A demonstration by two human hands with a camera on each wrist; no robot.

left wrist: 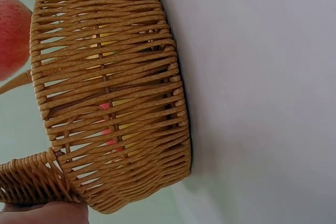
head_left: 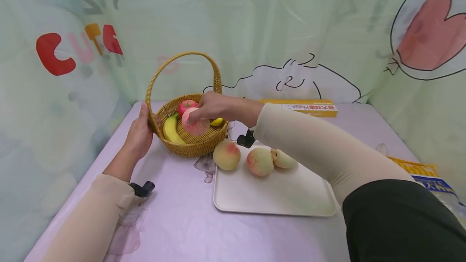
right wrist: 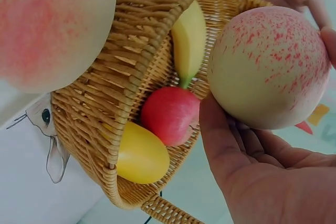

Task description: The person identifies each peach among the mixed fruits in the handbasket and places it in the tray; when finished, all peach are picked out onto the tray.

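A wicker basket [head_left: 193, 148] with a tall arched handle stands at the back left of the table. My left hand [head_left: 140, 134] grips the handle near its left base. Over the basket's opening, my right hand [head_left: 220, 106] holds a pinkish peach [right wrist: 270, 69] between thumb and fingers. Inside the basket lie a banana [right wrist: 190, 40], a red apple [right wrist: 170, 115] and a smooth yellow fruit [right wrist: 142, 153]. Just right of the basket, a white tray [head_left: 276, 197] bears a yellowish peach [head_left: 227, 155], a pink-flecked peach [head_left: 260, 161] and a pale fruit [head_left: 284, 159], partly hidden by my right sleeve.
A yellow pasta box [head_left: 316, 109] lies along the back edge, partly behind my right arm. At the far right, a yellow and blue packet [head_left: 435, 179] is partly covered by my sleeve. A printed curtain [head_left: 240, 23] hangs behind the table.
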